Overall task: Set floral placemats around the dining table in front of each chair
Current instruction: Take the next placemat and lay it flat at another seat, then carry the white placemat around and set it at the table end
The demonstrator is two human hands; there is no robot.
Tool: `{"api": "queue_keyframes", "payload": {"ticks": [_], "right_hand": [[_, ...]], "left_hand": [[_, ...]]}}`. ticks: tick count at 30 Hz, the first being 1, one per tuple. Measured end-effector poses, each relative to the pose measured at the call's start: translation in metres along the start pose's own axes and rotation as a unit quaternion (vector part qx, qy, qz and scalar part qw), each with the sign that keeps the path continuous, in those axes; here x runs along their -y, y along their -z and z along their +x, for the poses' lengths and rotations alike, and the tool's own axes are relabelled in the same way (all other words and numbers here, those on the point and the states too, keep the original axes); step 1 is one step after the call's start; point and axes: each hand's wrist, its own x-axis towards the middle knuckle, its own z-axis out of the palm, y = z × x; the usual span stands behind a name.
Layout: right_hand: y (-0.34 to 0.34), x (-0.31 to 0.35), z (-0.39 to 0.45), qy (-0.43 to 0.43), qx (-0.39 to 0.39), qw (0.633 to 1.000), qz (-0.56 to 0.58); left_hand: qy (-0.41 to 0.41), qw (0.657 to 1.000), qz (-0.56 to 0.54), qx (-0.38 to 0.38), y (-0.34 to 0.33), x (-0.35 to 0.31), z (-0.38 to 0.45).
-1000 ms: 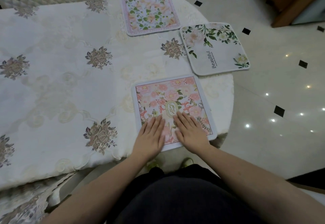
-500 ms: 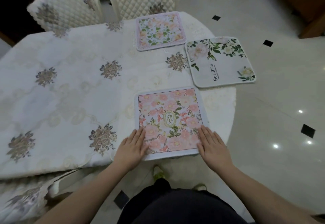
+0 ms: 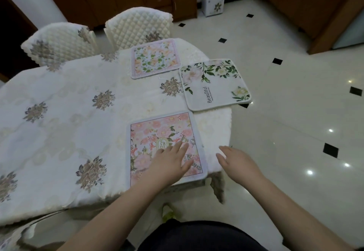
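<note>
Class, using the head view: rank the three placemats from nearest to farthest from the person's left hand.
1. Pink rose placemat, under the left hand, near edge.
2. White Beautiful placemat, right end, overhanging.
3. Orange-flower placemat, far side, before a chair.

Left hand (image 3: 171, 160) covering the pink placemat's (image 3: 157, 132) emblem lettering; counter (image 3: 59, 132) cut off by the left edge.

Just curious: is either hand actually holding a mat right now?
Neither. The left hand lies flat on the pink mat; the right hand hangs open beside it.
</note>
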Motion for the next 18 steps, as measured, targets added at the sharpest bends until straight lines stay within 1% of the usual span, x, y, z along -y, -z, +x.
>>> {"api": "queue_keyframes", "payload": {"ticks": [3, 7, 11, 14, 16, 18], "right_hand": [[0.021, -0.025, -0.020, -0.014, -0.032, 0.999, 0.004], [0.045, -0.050, -0.043, -0.056, -0.058, 0.997, -0.002], [0.055, -0.069, -0.055, -0.103, -0.066, 0.992, -0.012], [0.060, -0.075, -0.057, -0.132, -0.062, 0.989, -0.010], [0.062, -0.074, -0.056, -0.138, -0.080, 0.987, -0.022], [0.061, -0.073, -0.055, -0.147, -0.114, 0.982, -0.022]], "left_hand": [[-0.037, 0.999, 0.027, -0.027, 0.024, -0.038, 0.013], [-0.065, 0.996, 0.057, -0.013, 0.038, -0.066, 0.028], [-0.092, 0.994, 0.064, 0.008, 0.044, -0.079, 0.041], [-0.115, 0.992, 0.058, -0.003, 0.046, -0.085, 0.054], [-0.132, 0.990, 0.053, -0.017, 0.046, -0.088, 0.064], [-0.130, 0.990, 0.052, -0.027, 0.047, -0.091, 0.077]]}}
